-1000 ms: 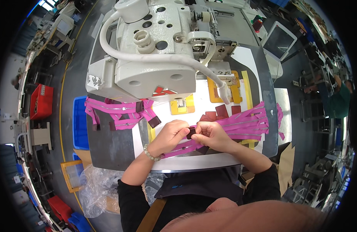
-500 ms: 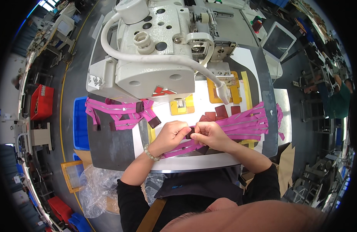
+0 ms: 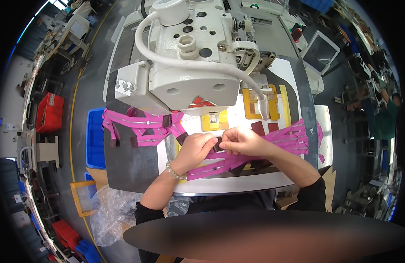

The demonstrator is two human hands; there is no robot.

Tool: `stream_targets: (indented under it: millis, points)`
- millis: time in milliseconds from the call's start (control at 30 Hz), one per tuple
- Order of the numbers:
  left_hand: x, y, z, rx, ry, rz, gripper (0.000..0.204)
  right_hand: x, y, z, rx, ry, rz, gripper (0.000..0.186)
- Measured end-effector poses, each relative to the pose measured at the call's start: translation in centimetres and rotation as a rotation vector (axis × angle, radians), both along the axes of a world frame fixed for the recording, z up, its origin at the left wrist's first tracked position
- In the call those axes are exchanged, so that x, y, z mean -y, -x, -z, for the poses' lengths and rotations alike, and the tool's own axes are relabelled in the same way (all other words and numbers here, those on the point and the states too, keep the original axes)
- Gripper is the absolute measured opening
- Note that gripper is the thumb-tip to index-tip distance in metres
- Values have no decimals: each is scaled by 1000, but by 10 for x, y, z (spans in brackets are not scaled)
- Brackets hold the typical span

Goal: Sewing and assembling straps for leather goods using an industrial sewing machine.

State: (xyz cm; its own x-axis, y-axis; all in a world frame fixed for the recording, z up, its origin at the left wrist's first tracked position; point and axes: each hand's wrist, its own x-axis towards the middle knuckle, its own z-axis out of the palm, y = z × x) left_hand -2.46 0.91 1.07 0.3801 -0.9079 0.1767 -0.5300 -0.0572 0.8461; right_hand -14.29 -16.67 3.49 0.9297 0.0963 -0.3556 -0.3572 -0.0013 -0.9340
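Sewing machine crowds hands; strap piles flank.

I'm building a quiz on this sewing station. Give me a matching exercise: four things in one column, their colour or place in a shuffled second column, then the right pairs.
Things:
1. sewing machine
2. crate
3. pink straps
4. dark patch

Descriptions:
A. blue, off the table's left edge
B. pinched between the left hand and right hand
C. white, at the back of the table
D. lying across the table under both hands

Pairs: 1-C, 2-A, 3-D, 4-B
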Motion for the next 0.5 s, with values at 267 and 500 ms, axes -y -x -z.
stream_targets:
  millis: [267, 500]
  points:
    - [-2, -13, 2, 415, 116, -194, 13, 26, -48, 11, -144, 86, 168, 26]
    - [-6, -6, 6, 499, -34, -170, 40, 24, -57, 15, -147, 173, 196, 24]
